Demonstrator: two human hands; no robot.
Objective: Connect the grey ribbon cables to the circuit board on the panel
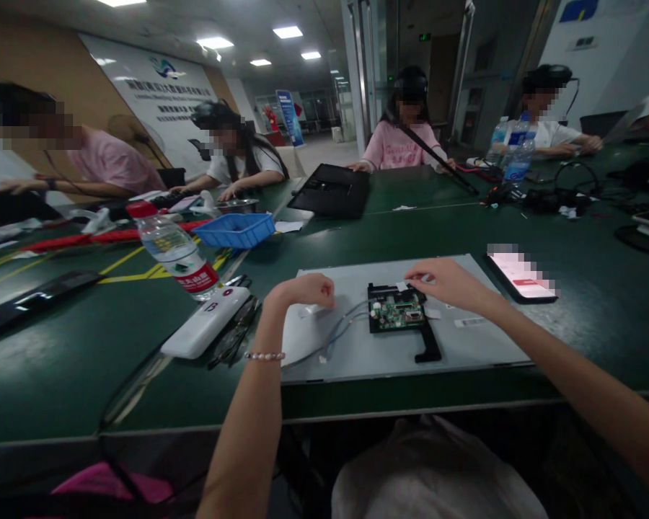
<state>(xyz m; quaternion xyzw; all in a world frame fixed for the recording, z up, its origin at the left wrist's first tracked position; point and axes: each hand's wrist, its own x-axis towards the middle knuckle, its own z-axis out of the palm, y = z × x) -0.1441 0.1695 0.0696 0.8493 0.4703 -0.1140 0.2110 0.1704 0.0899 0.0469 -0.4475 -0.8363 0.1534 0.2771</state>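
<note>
A flat grey panel [481, 346] lies in front of me. On it sits a green circuit board [397, 313] in a black plastic bracket [429, 339], with blue-grey cables [340, 328] running off its left side. My right hand [443, 282] reaches the bracket's upper right corner, fingers pinched beside a small white piece [402, 286]; what they grip is too small to make out. My left hand [309, 290] is curled closed above a white sheet [306, 335] on the panel's left part, its fingertips hidden from view.
To the left stand a water bottle [176, 252], a white power bank [205, 322] and a blue tray [238, 229]. A lit phone [522, 275] lies right of the panel. Across the green table [324, 245], several people work near a black flat part [332, 191] and bottles [519, 155].
</note>
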